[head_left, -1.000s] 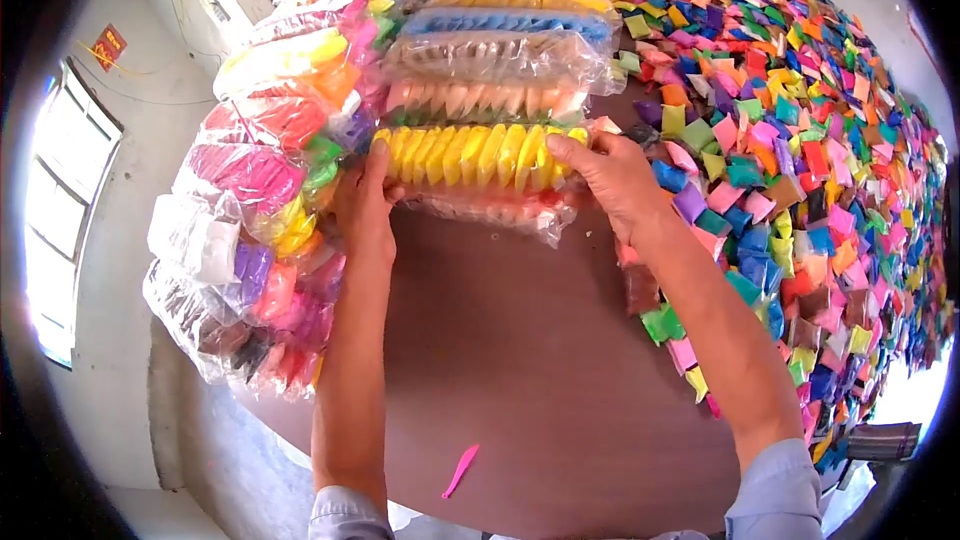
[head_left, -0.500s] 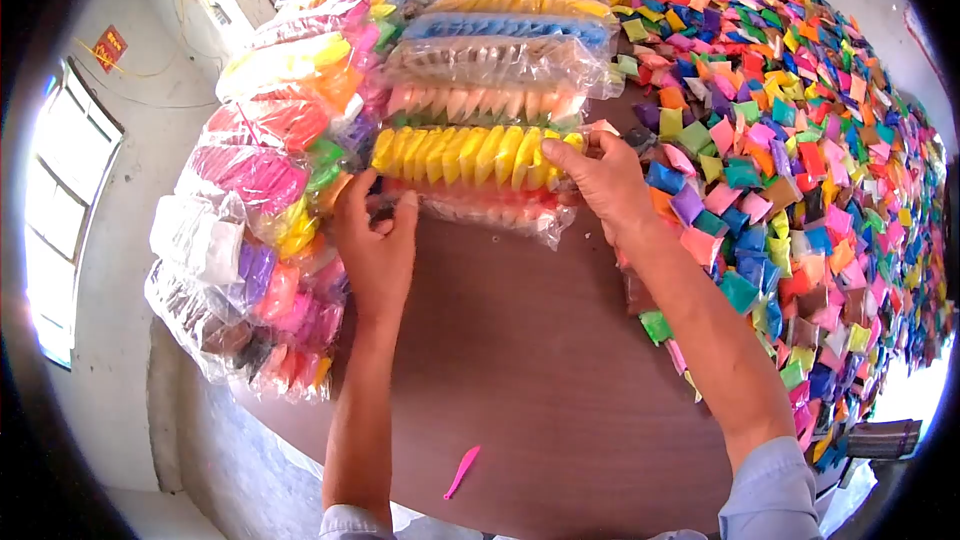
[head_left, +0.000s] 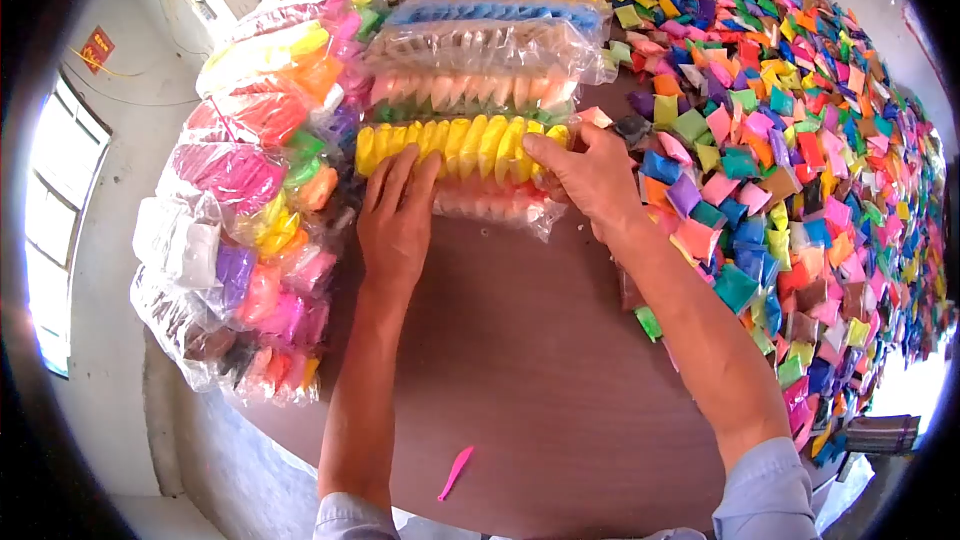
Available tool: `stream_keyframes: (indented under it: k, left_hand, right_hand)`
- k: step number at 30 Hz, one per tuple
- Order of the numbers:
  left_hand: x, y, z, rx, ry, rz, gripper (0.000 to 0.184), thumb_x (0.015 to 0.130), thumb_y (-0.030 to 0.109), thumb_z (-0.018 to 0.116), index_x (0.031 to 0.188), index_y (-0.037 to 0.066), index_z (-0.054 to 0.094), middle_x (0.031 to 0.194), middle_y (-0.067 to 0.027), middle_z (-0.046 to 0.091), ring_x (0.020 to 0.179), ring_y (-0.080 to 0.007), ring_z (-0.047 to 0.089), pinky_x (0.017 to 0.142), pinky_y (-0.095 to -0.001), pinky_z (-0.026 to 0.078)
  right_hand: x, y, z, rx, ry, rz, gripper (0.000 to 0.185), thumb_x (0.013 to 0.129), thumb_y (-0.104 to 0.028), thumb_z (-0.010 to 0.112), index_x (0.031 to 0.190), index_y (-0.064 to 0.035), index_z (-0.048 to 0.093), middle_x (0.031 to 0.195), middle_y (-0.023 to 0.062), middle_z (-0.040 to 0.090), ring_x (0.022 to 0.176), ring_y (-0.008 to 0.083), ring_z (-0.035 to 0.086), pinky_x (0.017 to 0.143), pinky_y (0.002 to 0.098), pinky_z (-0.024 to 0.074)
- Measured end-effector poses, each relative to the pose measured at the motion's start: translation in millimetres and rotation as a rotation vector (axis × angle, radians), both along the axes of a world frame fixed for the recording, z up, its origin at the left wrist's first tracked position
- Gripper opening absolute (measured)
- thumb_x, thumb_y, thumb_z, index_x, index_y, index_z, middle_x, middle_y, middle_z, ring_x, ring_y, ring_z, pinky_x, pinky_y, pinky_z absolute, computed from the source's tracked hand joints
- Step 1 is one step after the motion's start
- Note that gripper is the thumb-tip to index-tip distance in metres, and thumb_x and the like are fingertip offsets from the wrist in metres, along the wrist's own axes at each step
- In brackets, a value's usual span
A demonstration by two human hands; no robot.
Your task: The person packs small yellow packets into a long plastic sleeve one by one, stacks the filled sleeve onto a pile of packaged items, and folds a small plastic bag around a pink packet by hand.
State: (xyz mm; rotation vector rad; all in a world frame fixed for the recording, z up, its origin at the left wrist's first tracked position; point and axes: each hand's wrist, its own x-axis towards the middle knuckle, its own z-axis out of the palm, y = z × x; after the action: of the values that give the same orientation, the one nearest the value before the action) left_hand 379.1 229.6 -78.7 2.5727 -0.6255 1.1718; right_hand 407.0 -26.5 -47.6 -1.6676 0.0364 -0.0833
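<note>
A row of yellow packets (head_left: 470, 147) lies across the near end of the stacked bags. My left hand (head_left: 398, 215) rests its spread fingertips on the lower left part of this row. At the row's right end, my right hand (head_left: 590, 175) grips it between thumb and fingers. Just below the yellow row, a clear bag of pale pink packets (head_left: 495, 205) shows partly. Directly behind is a bag of peach packets (head_left: 470, 92).
Bags of coloured packets (head_left: 235, 175) are heaped on the left. Loose coloured packets (head_left: 790, 170) cover the right side. A pink plastic knife (head_left: 456, 472) lies near the front edge of the brown table (head_left: 540, 370).
My left hand let go of the row's left end, dropped lower, then came up and right onto its front with fingers spread. My right hand has kept its grip. The view has shifted slightly.
</note>
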Motion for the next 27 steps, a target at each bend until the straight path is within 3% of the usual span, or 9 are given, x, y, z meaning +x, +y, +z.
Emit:
stream_keyframes:
  k: [2,4,7,14,16,17,19,26,27]
  left_hand:
    - [4.0,-2.1,-4.0,0.018,-0.021,0.000,0.041,0.094,-0.001,0.070,0.134,0.007,0.068,0.139,-0.0146,0.064,0.126,-0.0397,0.060,0.107,-0.0473,0.050]
    - [8.3,-2.6,-12.4,0.018,-0.027,0.007,0.041,0.094,-0.001,0.070,0.134,0.007,0.068,0.139,-0.0147,0.064,0.127,-0.0398,0.060,0.107,-0.0475,0.050]
    - [12.7,-5.2,-13.6,0.028,-0.052,0.022,0.040,0.093,-0.001,0.070,0.132,0.008,0.069,0.138,-0.0139,0.064,0.126,-0.0389,0.060,0.106,-0.0472,0.051]
    - [1.8,1.0,10.8,0.083,0.046,0.010,0.049,0.094,0.005,0.072,0.142,0.007,0.061,0.146,-0.0160,0.058,0.131,-0.0410,0.057,0.109,-0.0487,0.049]
    - [-0.1,3.8,13.4,0.040,0.040,0.015,0.052,0.094,0.006,0.072,0.145,0.007,0.059,0.148,-0.0163,0.057,0.132,-0.0411,0.056,0.111,-0.0488,0.048]
    - [-0.8,5.2,13.3,-0.005,0.040,0.018,0.055,0.094,0.007,0.072,0.147,0.007,0.057,0.150,-0.0166,0.056,0.134,-0.0412,0.055,0.112,-0.0490,0.047]
    - [-2.2,14.9,12.2,-0.004,0.068,0.064,0.057,0.094,0.007,0.073,0.148,0.006,0.055,0.151,-0.0167,0.055,0.135,-0.0408,0.054,0.114,-0.0490,0.045]
    - [8.5,32.9,7.6,0.027,0.109,0.093,0.045,0.097,0.006,0.068,0.141,0.005,0.059,0.150,-0.0183,0.055,0.137,-0.0413,0.051,0.116,-0.0491,0.041]
    - [9.0,32.8,8.1,0.013,0.111,0.081,0.043,0.097,0.006,0.067,0.140,0.005,0.060,0.149,-0.0185,0.055,0.137,-0.0415,0.052,0.116,-0.0491,0.042]
  right_hand:
    - [0.3,1.3,-3.8,-0.006,-0.014,-0.011,0.039,0.089,-0.032,0.085,0.102,-0.0006,0.067,0.083,0.0028,0.066,0.062,0.0096,0.060,0.054,0.0267,0.0486]
    - [-0.5,3.3,-5.9,0.026,-0.036,-0.045,0.049,0.083,-0.033,0.086,0.104,0.0076,0.070,0.092,0.0136,0.074,0.083,0.0175,0.070,0.075,0.0339,0.0558]
    - [1.3,4.1,-5.9,0.054,-0.034,-0.036,0.039,0.089,-0.032,0.085,0.104,-0.0013,0.068,0.083,0.0025,0.066,0.063,0.0094,0.060,0.053,0.0259,0.0484]
    - [0.8,-6.8,-3.3,-0.059,-0.063,-0.065,0.049,0.091,-0.040,0.082,0.112,0.0018,0.067,0.085,0.0026,0.066,0.076,0.0123,0.064,0.064,0.0285,0.0523]
    - [-13.9,-8.6,8.7,-0.206,-0.156,-0.194,0.079,0.083,-0.054,0.083,0.124,0.0096,0.062,0.113,0.0229,0.070,0.106,0.0312,0.069,0.090,0.0396,0.0547]
    - [-20.1,-8.4,9.2,-0.204,-0.157,-0.193,0.079,0.083,-0.054,0.083,0.124,0.0096,0.062,0.113,0.0229,0.070,0.106,0.0312,0.069,0.090,0.0396,0.0547]
    - [-29.6,-9.5,8.5,-0.421,-0.468,-0.245,0.061,0.089,-0.041,0.083,0.126,0.0032,0.066,0.119,0.0136,0.064,0.094,0.0182,0.066,0.079,0.0318,0.0563]
    - [-25.7,-6.9,-13.8,-0.480,-0.635,-0.114,0.055,0.085,-0.027,0.089,0.129,-0.0030,0.067,0.127,0.0154,0.061,0.099,0.0214,0.067,0.085,0.0323,0.0574]
    - [-24.1,-7.5,-14.0,-0.414,-0.601,-0.077,0.054,0.083,-0.025,0.088,0.127,-0.0020,0.068,0.128,0.0187,0.061,0.111,0.0304,0.064,0.095,0.0376,0.0541]
